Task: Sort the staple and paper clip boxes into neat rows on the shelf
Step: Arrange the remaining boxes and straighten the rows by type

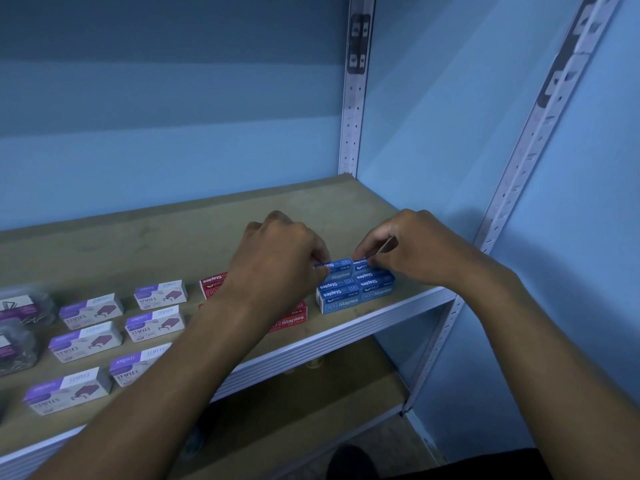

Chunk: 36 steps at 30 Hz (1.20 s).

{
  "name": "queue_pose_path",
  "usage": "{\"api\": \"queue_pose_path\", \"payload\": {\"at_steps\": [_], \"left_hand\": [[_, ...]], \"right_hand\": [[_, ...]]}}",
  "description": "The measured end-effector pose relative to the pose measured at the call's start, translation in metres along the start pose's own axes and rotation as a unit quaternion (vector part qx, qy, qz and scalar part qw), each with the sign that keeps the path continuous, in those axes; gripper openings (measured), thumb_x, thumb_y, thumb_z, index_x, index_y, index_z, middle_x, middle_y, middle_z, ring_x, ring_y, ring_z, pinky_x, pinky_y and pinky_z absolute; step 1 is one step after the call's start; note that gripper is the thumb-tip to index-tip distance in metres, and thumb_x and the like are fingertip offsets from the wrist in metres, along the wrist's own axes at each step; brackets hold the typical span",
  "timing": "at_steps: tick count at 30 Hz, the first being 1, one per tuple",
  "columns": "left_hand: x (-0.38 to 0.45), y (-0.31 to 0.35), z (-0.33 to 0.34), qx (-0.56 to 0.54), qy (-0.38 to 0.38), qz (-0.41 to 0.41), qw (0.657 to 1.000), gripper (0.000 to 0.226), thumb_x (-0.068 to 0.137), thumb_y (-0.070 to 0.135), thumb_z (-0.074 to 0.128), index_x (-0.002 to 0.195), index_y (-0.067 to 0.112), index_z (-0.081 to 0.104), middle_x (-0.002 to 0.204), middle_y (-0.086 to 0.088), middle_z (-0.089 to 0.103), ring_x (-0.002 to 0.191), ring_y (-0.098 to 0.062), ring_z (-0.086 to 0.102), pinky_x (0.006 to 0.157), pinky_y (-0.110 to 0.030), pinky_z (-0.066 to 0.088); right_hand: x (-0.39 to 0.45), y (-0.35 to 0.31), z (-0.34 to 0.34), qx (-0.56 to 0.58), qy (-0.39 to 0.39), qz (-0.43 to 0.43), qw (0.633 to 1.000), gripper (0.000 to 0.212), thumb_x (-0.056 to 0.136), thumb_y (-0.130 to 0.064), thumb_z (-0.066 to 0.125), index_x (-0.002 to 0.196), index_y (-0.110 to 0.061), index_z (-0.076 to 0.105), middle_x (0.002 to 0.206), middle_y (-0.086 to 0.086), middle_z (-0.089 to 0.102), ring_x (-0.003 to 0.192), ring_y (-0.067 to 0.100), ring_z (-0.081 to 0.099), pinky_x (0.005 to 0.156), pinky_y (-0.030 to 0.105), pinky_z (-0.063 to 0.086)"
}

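Blue staple boxes (356, 289) squared into a block, right of centre.
Left hand (280, 258) and right hand (412, 249) each pinch a rear box (grip closed), probably nudging it flush.

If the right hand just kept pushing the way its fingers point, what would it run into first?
The right hand points leftward, fingertips pinching the rear blue staple box. Beyond that box, the left hand looks next in line, though depth is hard to judge.

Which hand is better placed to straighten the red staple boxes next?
Left hand, probably: its forearm already crosses over the red staple boxes, while the right hand sits at the blue boxes' far side.
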<state>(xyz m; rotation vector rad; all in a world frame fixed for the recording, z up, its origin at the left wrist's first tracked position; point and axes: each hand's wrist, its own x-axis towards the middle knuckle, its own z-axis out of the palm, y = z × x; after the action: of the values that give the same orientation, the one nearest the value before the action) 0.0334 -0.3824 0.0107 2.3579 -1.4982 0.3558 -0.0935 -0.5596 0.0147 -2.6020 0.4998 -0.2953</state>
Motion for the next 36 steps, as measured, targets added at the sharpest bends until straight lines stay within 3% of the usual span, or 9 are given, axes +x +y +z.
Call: {"api": "queue_pose_path", "payload": {"at_steps": [4, 9, 13, 17, 19, 22, 24, 29, 36], "left_hand": [[-0.002, -0.002, 0.003, -0.004, -0.030, 0.004, 1.000, 0.020, 0.087, 0.041, 0.066, 0.103, 0.036, 0.076, 0.099, 0.013, 0.072, 0.103, -0.015, 0.052, 0.088, -0.036, 0.045], [-0.001, -0.006, 0.005, -0.015, -0.049, 0.007, 0.999, 0.018, 0.087, 0.041, 0.067, 0.101, 0.035, 0.077, 0.098, 0.013, 0.072, 0.099, -0.014, 0.054, 0.088, -0.039, 0.049], [0.001, -0.008, 0.007, -0.034, -0.073, 0.008, 0.997, 0.020, 0.089, 0.040, 0.064, 0.102, 0.033, 0.077, 0.101, 0.014, 0.074, 0.099, -0.012, 0.058, 0.090, -0.042, 0.051], [0.001, -0.007, 0.009, -0.025, -0.082, 0.008, 0.996, 0.032, 0.085, 0.057, 0.062, 0.101, 0.033, 0.077, 0.098, 0.015, 0.073, 0.100, -0.013, 0.055, 0.089, -0.039, 0.049], [0.001, -0.007, 0.009, -0.025, -0.095, 0.003, 0.995, 0.049, 0.076, 0.072, 0.061, 0.104, 0.034, 0.076, 0.098, 0.016, 0.072, 0.099, -0.013, 0.055, 0.088, -0.040, 0.049], [-0.001, -0.005, 0.010, 0.005, -0.101, 0.016, 0.995, 0.061, 0.065, 0.081, 0.059, 0.105, 0.037, 0.074, 0.097, 0.016, 0.072, 0.099, -0.013, 0.052, 0.087, -0.040, 0.046], [-0.001, -0.004, 0.010, 0.021, -0.091, 0.020, 0.995, 0.057, 0.065, 0.079, 0.062, 0.103, 0.038, 0.074, 0.095, 0.015, 0.071, 0.100, -0.014, 0.050, 0.084, -0.037, 0.042], [-0.001, -0.002, 0.013, 0.020, -0.082, 0.018, 0.996, 0.051, 0.069, 0.073, 0.066, 0.104, 0.037, 0.074, 0.099, 0.012, 0.071, 0.100, -0.014, 0.049, 0.084, -0.038, 0.042], [-0.006, -0.002, 0.009, 0.011, -0.088, 0.017, 0.996, 0.063, 0.068, 0.077, 0.063, 0.113, 0.034, 0.071, 0.105, 0.013, 0.071, 0.105, -0.015, 0.047, 0.084, -0.036, 0.043]], "right_hand": [[0.001, 0.000, 0.001, 0.001, -0.012, -0.004, 1.000, 0.026, 0.088, -0.010, 0.072, 0.088, -0.034, 0.081, 0.086, -0.019, 0.074, 0.079, -0.007, 0.064, 0.066, 0.004, 0.047], [0.002, 0.001, 0.004, 0.001, -0.024, -0.001, 1.000, 0.024, 0.090, -0.011, 0.070, 0.092, -0.031, 0.083, 0.089, -0.015, 0.075, 0.081, -0.002, 0.065, 0.065, 0.004, 0.047], [0.003, 0.002, 0.004, -0.003, -0.033, 0.006, 0.999, 0.029, 0.093, -0.011, 0.065, 0.091, -0.034, 0.082, 0.085, -0.023, 0.071, 0.083, -0.003, 0.064, 0.067, 0.006, 0.046], [0.000, -0.001, 0.001, -0.010, -0.034, 0.005, 0.999, 0.029, 0.097, -0.018, 0.060, 0.098, -0.039, 0.080, 0.100, -0.021, 0.072, 0.094, 0.001, 0.064, 0.077, 0.015, 0.050], [-0.003, -0.002, -0.003, 0.010, -0.072, 0.022, 0.997, 0.021, 0.095, -0.033, 0.065, 0.112, -0.043, 0.073, 0.110, -0.025, 0.067, 0.100, -0.003, 0.061, 0.080, 0.014, 0.046], [-0.008, 0.002, -0.004, 0.005, -0.145, 0.036, 0.989, 0.050, 0.081, -0.043, 0.080, 0.128, -0.041, 0.063, 0.119, -0.025, 0.064, 0.104, -0.003, 0.061, 0.091, 0.021, 0.050], [-0.008, 0.004, -0.001, -0.007, -0.164, 0.027, 0.986, 0.056, 0.076, -0.036, 0.086, 0.127, -0.038, 0.064, 0.118, -0.022, 0.065, 0.102, -0.001, 0.062, 0.094, 0.025, 0.053], [-0.003, 0.007, 0.003, -0.014, -0.141, 0.011, 0.990, 0.041, 0.074, -0.027, 0.087, 0.112, -0.037, 0.072, 0.107, -0.018, 0.070, 0.094, 0.004, 0.065, 0.090, 0.034, 0.057], [-0.003, 0.001, -0.002, -0.044, -0.155, 0.021, 0.987, 0.054, 0.072, -0.035, 0.087, 0.122, -0.040, 0.068, 0.114, -0.022, 0.066, 0.102, 0.003, 0.062, 0.093, 0.032, 0.054]]}}
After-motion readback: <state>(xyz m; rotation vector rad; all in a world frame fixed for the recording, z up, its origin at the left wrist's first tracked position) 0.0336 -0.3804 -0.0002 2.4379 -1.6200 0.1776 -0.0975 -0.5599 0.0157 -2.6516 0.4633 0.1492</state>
